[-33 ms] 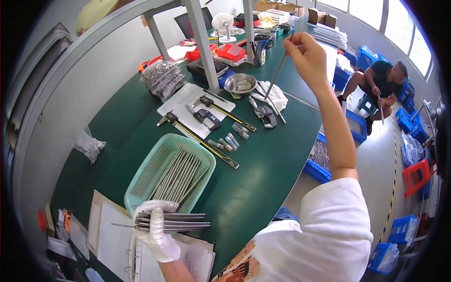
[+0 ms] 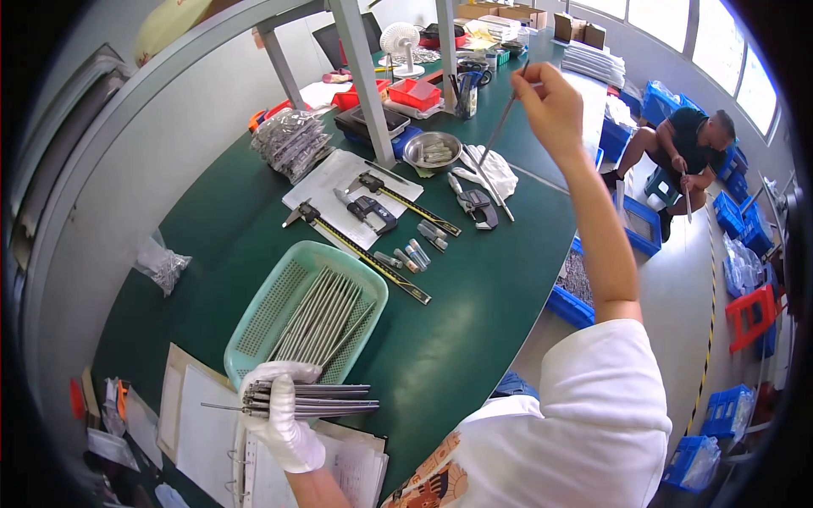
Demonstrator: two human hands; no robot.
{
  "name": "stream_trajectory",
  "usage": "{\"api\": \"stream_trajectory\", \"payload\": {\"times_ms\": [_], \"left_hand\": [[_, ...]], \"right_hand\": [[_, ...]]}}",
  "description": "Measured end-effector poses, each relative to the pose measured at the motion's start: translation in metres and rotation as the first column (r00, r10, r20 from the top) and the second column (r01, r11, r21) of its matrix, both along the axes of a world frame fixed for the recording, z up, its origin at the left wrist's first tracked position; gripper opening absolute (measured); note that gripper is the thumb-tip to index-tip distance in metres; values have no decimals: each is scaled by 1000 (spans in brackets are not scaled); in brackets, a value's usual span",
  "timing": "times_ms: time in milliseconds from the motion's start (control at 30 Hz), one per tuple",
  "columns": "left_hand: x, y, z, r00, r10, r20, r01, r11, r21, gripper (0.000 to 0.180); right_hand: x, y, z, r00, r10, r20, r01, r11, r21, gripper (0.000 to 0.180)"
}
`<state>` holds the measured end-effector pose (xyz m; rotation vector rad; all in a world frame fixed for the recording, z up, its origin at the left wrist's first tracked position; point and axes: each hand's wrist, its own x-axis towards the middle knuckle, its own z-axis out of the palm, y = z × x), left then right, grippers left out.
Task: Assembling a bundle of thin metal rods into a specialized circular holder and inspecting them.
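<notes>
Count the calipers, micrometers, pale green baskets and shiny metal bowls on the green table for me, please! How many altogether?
Calipers: 2
Micrometers: 2
Pale green perforated basket: 1
Metal bowl: 1
Total: 6

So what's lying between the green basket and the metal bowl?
In the head view, two calipers and a grey measuring tool lie between the green basket and the metal bowl, partly over white paper.

Was brightly lit from overexposed windows (image 2: 665,21) at upper right. Showed soft glare on the green table (image 2: 453,309). Bent straight edges toward the rim; darkened to black at corners.
</notes>
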<state>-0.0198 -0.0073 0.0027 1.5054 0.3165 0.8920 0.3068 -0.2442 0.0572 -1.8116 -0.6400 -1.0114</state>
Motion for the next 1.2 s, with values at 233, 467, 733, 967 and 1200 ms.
{"api": "stream_trajectory", "payload": {"times_ms": [233, 467, 733, 967, 1200], "left_hand": [[-1, -5, -3, 1000, 6, 20, -6, 1000, 2, 22], [-2, -7, 0, 1000, 28, -14, -27, 996, 84, 25], [0, -3, -4, 1000, -27, 15, 25, 992, 127, 24], [-1, -7, -1, 999, -36, 10, 35, 993, 115, 22], [-3, -5, -1, 998, -55, -1, 55, 991, 125, 22]], "right_hand": [[15, -23, -169, 929, -292, -228, 340, 915, 215, 5], [0, -25, -215, 750, -498, -437, 453, 867, -211, 9], [6, -14, -210, 556, -731, -395, 445, 663, -601, 14], [-7, -16, -206, 617, -666, -419, 488, 741, -461, 20], [-17, -16, -210, 570, -724, -389, 547, 687, -477, 17]]}}
